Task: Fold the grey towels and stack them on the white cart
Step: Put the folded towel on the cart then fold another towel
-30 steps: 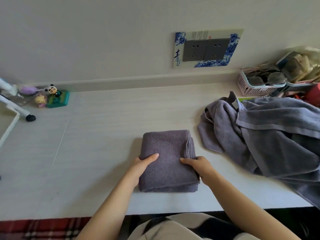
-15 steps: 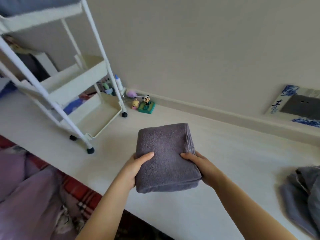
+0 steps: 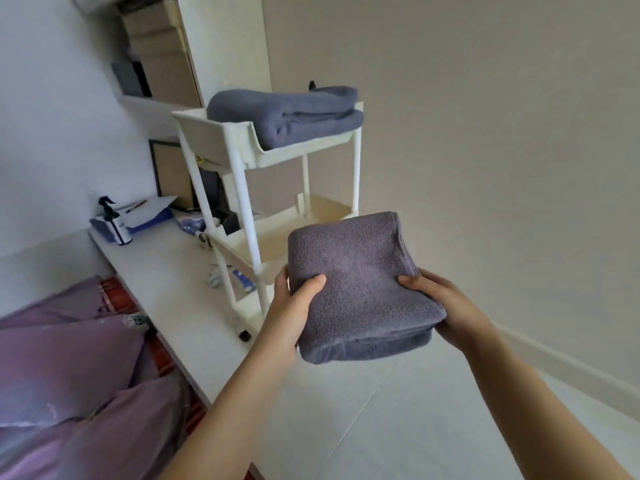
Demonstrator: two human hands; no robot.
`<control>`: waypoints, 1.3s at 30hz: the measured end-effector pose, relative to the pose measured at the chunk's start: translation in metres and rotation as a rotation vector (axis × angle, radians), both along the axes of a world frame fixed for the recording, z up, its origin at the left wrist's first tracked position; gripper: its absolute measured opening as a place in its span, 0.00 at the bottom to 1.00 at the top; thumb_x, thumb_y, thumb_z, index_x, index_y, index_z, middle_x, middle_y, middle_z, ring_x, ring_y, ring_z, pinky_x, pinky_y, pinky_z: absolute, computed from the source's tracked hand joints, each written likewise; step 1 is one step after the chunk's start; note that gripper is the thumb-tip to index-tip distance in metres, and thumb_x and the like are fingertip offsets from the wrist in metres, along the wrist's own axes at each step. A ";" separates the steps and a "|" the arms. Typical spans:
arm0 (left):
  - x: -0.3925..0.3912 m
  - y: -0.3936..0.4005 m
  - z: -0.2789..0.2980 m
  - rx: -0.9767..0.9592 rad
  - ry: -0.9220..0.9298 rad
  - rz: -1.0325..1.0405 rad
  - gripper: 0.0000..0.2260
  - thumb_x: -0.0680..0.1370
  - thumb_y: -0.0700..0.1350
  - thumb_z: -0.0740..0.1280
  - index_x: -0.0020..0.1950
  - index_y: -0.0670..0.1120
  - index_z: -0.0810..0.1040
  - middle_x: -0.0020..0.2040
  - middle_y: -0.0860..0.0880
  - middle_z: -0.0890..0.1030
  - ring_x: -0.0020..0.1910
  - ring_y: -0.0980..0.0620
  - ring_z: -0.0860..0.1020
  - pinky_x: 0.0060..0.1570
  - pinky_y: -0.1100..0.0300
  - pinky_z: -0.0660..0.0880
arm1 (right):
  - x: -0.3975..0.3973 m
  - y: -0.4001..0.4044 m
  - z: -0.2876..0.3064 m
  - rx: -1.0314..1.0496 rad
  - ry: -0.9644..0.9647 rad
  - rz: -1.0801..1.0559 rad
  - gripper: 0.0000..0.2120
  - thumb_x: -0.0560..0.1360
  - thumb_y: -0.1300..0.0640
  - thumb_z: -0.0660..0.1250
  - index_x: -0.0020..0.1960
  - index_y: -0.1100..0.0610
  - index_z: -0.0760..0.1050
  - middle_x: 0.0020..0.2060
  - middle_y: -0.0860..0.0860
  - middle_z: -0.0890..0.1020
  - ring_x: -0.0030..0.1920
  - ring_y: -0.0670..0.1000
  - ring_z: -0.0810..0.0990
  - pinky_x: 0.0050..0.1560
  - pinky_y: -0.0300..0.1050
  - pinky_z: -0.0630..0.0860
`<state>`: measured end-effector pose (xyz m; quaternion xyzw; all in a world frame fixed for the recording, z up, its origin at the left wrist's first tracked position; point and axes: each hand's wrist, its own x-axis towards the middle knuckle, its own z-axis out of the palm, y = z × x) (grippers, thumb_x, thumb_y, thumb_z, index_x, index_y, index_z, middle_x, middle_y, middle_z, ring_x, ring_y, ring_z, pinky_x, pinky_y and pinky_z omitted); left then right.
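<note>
Since the earlier frame the view swung left, bringing the white cart's (image 3: 242,140) top tray into sight | pale table (image 3: 166,285), beige wall, purple bedding (image 3: 69,375) left of the hands | folded grey towel (image 3: 360,289), thick, layered edge rightward, lifted off the table before the cart | left hand (image 3: 294,306) and right hand (image 3: 446,306) grasp its sides, thumbs on top | another folded towel (image 3: 287,112) lies on the top tray, beyond the hands

A folded grey towel (image 3: 360,289) is held above the pale tabletop (image 3: 166,289) between the left hand (image 3: 294,306) and right hand (image 3: 446,306). Behind it, a white three-tier plastic cart (image 3: 242,188) is set on the tabletop, a second folded grey towel (image 3: 287,114) lying in its top tray. A spray bottle (image 3: 116,223) is placed near the tabletop's far-left corner.
</note>
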<state>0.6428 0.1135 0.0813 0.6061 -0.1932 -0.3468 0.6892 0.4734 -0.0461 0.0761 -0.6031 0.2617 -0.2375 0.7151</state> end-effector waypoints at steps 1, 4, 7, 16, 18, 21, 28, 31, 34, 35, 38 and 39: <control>0.004 -0.004 0.008 -0.029 -0.038 0.020 0.29 0.74 0.51 0.70 0.72 0.58 0.61 0.63 0.52 0.75 0.58 0.49 0.77 0.59 0.44 0.74 | 0.008 -0.008 0.007 -0.006 0.001 0.004 0.24 0.67 0.53 0.70 0.60 0.63 0.76 0.55 0.59 0.82 0.56 0.60 0.80 0.62 0.56 0.73; 0.020 -0.021 0.030 -0.109 -0.112 0.110 0.30 0.76 0.48 0.68 0.74 0.60 0.58 0.66 0.55 0.71 0.61 0.49 0.74 0.62 0.45 0.72 | 0.039 -0.032 0.034 -0.001 0.031 0.010 0.23 0.68 0.53 0.72 0.57 0.66 0.77 0.53 0.61 0.82 0.56 0.60 0.80 0.58 0.52 0.75; 0.040 -0.042 0.046 -0.146 -0.100 0.201 0.30 0.77 0.44 0.68 0.74 0.58 0.59 0.68 0.52 0.71 0.63 0.46 0.74 0.63 0.43 0.71 | 0.064 -0.050 0.061 -0.010 0.120 0.065 0.28 0.64 0.47 0.73 0.58 0.64 0.77 0.54 0.59 0.82 0.57 0.59 0.79 0.59 0.51 0.73; 0.091 -0.098 0.055 -0.117 -0.123 0.544 0.31 0.77 0.42 0.67 0.76 0.51 0.57 0.74 0.49 0.64 0.69 0.46 0.68 0.68 0.49 0.67 | 0.136 -0.090 0.090 -0.197 0.090 0.053 0.24 0.62 0.54 0.72 0.58 0.53 0.78 0.54 0.53 0.82 0.57 0.54 0.78 0.52 0.48 0.77; 0.103 -0.104 0.052 -0.077 -0.173 0.618 0.31 0.77 0.45 0.67 0.76 0.52 0.57 0.75 0.50 0.63 0.71 0.46 0.66 0.69 0.50 0.66 | 0.155 -0.093 0.086 -0.229 0.022 0.006 0.28 0.61 0.56 0.74 0.61 0.55 0.77 0.55 0.54 0.82 0.57 0.55 0.79 0.58 0.50 0.76; 0.116 -0.110 0.051 0.050 -0.310 0.732 0.31 0.77 0.49 0.67 0.76 0.52 0.57 0.76 0.49 0.61 0.73 0.45 0.63 0.71 0.50 0.62 | 0.182 -0.102 0.078 -0.255 -0.034 0.002 0.23 0.67 0.62 0.74 0.62 0.59 0.76 0.55 0.56 0.81 0.57 0.56 0.79 0.60 0.49 0.75; 0.144 -0.121 0.046 0.180 -0.259 0.632 0.55 0.58 0.64 0.74 0.77 0.54 0.47 0.75 0.46 0.63 0.70 0.43 0.66 0.68 0.48 0.67 | 0.229 -0.113 0.064 -0.444 0.004 -0.006 0.22 0.71 0.64 0.70 0.64 0.59 0.74 0.55 0.53 0.80 0.55 0.52 0.79 0.62 0.49 0.74; 0.153 -0.124 0.037 0.377 -0.274 0.576 0.49 0.67 0.55 0.75 0.78 0.53 0.46 0.74 0.42 0.62 0.69 0.38 0.67 0.66 0.46 0.68 | 0.234 -0.116 0.051 -0.561 0.095 0.027 0.23 0.71 0.63 0.70 0.65 0.58 0.73 0.57 0.53 0.80 0.55 0.51 0.77 0.60 0.44 0.73; 0.155 -0.126 0.023 0.511 -0.272 0.555 0.47 0.70 0.54 0.73 0.77 0.54 0.44 0.74 0.39 0.60 0.68 0.36 0.66 0.63 0.43 0.70 | 0.238 -0.118 0.044 -0.737 0.217 0.109 0.23 0.71 0.62 0.67 0.65 0.53 0.74 0.58 0.51 0.80 0.58 0.52 0.77 0.57 0.40 0.71; 0.155 -0.126 0.020 0.549 -0.274 0.544 0.46 0.72 0.54 0.72 0.77 0.54 0.43 0.74 0.38 0.58 0.68 0.35 0.66 0.62 0.43 0.70 | 0.240 -0.118 0.043 -0.782 0.250 0.139 0.23 0.71 0.62 0.66 0.66 0.51 0.74 0.58 0.50 0.80 0.58 0.52 0.77 0.55 0.39 0.70; 0.154 -0.128 0.022 0.606 -0.286 0.517 0.45 0.74 0.52 0.70 0.77 0.54 0.40 0.75 0.38 0.56 0.68 0.34 0.65 0.61 0.42 0.68 | 0.244 -0.117 0.041 -0.925 0.394 0.204 0.28 0.73 0.62 0.61 0.70 0.46 0.67 0.61 0.52 0.77 0.60 0.55 0.75 0.55 0.40 0.69; 0.154 -0.129 0.022 0.626 -0.295 0.508 0.45 0.74 0.51 0.70 0.77 0.53 0.40 0.75 0.38 0.56 0.68 0.34 0.65 0.61 0.42 0.68 | 0.245 -0.116 0.039 -0.984 0.455 0.210 0.29 0.73 0.61 0.60 0.72 0.46 0.63 0.62 0.53 0.76 0.60 0.57 0.74 0.55 0.42 0.70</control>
